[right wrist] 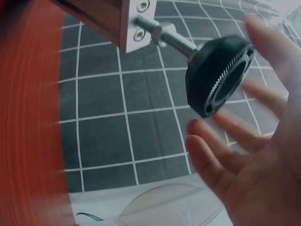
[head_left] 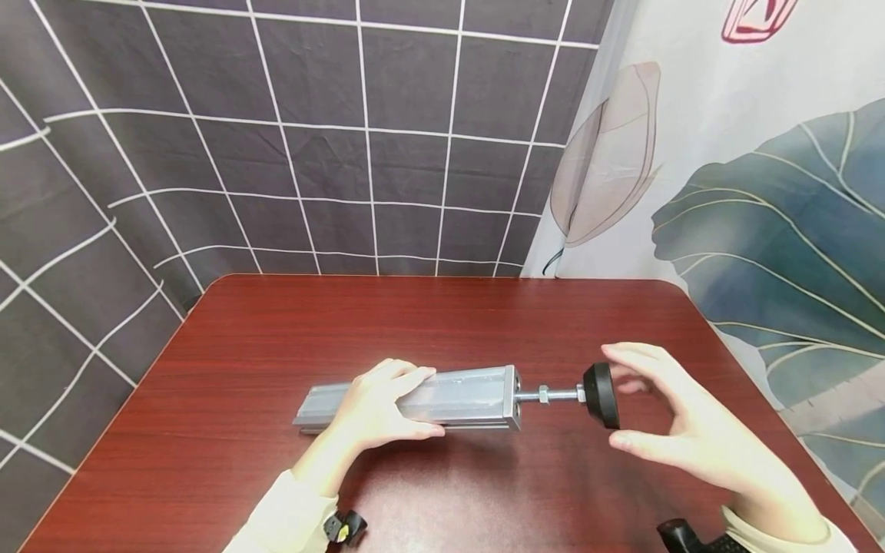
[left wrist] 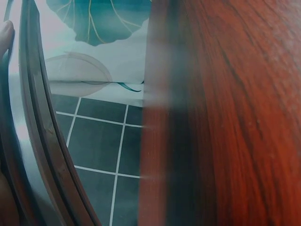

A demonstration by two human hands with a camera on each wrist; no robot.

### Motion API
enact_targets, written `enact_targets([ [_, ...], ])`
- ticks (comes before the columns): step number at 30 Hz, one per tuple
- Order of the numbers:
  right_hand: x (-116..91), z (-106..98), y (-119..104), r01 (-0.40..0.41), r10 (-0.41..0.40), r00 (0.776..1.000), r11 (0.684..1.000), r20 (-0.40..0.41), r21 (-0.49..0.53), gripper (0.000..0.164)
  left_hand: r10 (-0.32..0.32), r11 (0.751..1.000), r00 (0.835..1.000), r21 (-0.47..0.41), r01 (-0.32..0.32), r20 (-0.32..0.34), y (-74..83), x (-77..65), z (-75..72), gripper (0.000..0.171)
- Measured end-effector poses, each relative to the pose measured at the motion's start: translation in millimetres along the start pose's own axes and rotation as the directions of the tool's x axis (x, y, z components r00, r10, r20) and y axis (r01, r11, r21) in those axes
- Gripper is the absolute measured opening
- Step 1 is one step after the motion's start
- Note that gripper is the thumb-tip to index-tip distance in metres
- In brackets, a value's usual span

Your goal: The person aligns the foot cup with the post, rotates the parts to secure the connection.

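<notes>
My left hand (head_left: 373,407) grips a silver aluminium profile (head_left: 470,393) from above, thumb along the near side and fingers over the top. The profile lies roughly sideways over the table, with an end plate (head_left: 512,397) at its right end. A threaded rod (head_left: 563,395) with a nut (head_left: 543,394) sticks out of that plate. On the rod's tip sits a black levelling foot (head_left: 600,395). Around the foot's flat face my right hand (head_left: 681,418) is spread, thumb and fingers apart. In the right wrist view, the foot (right wrist: 200,77) shows a ribbed rim, and screws (right wrist: 139,34) show in the plate.
A reddish-brown wooden table (head_left: 449,322) lies under the work. Behind it hangs a dark grey cloth (head_left: 408,161) with white grid lines. To the right is a white curtain (head_left: 698,146) with leaf prints. Both wrists wear dark devices.
</notes>
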State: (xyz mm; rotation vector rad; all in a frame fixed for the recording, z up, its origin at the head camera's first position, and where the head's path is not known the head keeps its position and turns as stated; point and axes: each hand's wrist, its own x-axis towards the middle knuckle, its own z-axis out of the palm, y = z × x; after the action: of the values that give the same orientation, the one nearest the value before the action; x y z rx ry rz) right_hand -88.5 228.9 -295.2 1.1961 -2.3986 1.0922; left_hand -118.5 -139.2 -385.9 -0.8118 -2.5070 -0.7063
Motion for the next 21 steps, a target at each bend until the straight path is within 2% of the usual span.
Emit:
enact_targets([
  [3, -0.8, -0.2, 2.9, 0.123, -0.123, 0.992, 0.992, -0.006, -0.016, 0.059, -0.003, 1.000, 1.000, -0.002, 0.003, 0.002, 0.1, -0.2, 0.1, 0.072],
  [7, -1.0, 1.2, 2.7, 0.165, -0.166, 0.986, 0.986, -0.010, -0.037, 0.043, -0.004, 1.000, 1.000, -0.002, 0.004, 0.003, 0.3, -0.7, 0.2, 0.070],
  [11, -0.3, 1.5, 3.2, 0.162, -0.162, 0.987, 0.987, -0.021, -0.015, 0.042, 0.000, 1.000, 1.000, -0.002, 0.000, 0.003, 0.1, -1.3, 0.6, 0.070],
  [14, -0.6, 1.0, 4.1, 0.129, -0.128, 0.992, 0.992, -0.011, 0.006, 0.045, 0.010, 1.000, 1.000, 0.000, -0.010, -0.006, -0.3, -1.4, 1.2, 0.070],
  [21, -0.5, 1.9, 1.6, -0.015, 0.015, 1.000, 0.998, 0.005, 0.058, 0.074, 0.015, 1.000, 1.000, 0.015, -0.015, -0.012, 0.2, -1.7, 0.4, 0.070],
])
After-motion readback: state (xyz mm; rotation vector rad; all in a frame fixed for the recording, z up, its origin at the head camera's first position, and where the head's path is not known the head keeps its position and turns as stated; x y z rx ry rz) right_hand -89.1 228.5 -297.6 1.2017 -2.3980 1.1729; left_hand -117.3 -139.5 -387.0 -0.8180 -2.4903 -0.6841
